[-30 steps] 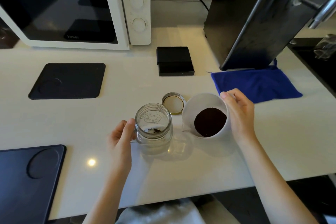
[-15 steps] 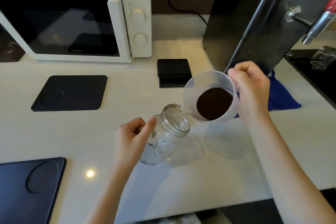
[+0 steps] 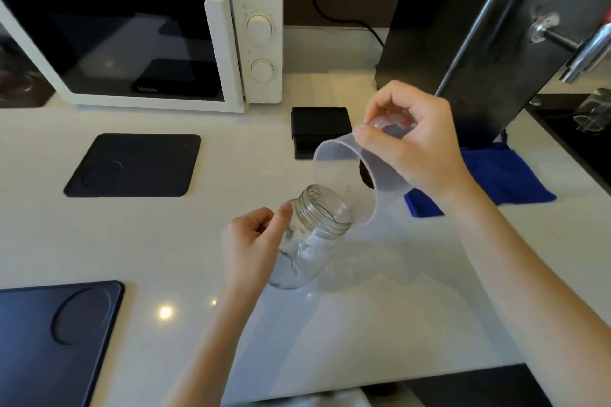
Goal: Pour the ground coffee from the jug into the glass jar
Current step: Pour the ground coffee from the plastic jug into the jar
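My left hand (image 3: 252, 244) grips the clear glass jar (image 3: 309, 243) on the white counter and tilts it, mouth up and to the right. My right hand (image 3: 411, 145) holds the translucent plastic jug (image 3: 344, 182) by its handle, tipped steeply leftward, its lower rim right at the jar's mouth. Dark ground coffee (image 3: 367, 177) sits at the jug's bottom, partly hidden behind my fingers. Only a thin dark trace lies in the jar. The jar's lid is hidden from view.
A white microwave (image 3: 142, 26) stands at the back left, a tall black appliance (image 3: 479, 36) at the back right. A small black box (image 3: 319, 130) and a blue cloth (image 3: 496, 178) lie behind my hands. Dark mats lie at the left (image 3: 132, 165) and the near left (image 3: 49, 340).
The right hand lifted the jug off the counter and tipped it toward the jar. The left hand tilted the jar from upright, mouth toward the jug. The camera view shifted downward.
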Available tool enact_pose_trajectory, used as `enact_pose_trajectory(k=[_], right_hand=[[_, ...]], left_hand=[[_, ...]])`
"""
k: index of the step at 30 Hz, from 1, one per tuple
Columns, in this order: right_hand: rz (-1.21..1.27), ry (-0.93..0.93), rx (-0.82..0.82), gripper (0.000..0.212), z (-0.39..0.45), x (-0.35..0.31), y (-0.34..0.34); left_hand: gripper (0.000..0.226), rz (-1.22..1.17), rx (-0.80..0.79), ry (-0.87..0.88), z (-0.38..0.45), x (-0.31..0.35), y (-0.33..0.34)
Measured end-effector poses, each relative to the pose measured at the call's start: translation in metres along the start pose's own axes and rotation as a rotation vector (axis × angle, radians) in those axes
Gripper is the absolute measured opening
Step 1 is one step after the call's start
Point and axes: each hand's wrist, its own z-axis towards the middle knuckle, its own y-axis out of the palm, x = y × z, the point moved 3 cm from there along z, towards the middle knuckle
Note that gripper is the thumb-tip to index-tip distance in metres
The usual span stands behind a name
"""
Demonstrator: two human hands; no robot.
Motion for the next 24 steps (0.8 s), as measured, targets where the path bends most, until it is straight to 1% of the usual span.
enact_pose_trajectory(k=[5,24], right_hand=[[-0.116,-0.095,-0.033,0.009,0.008,-0.008,0.004],[-0.215,-0.148,-0.073,0.019,0.019,-0.013,0.011]], left_hand=[[0.056,-0.018,0.004,-0.009,0.003,0.001,0.007],[0.056,-0.056,0.027,-0.048,0.008,0.001,0.013]])
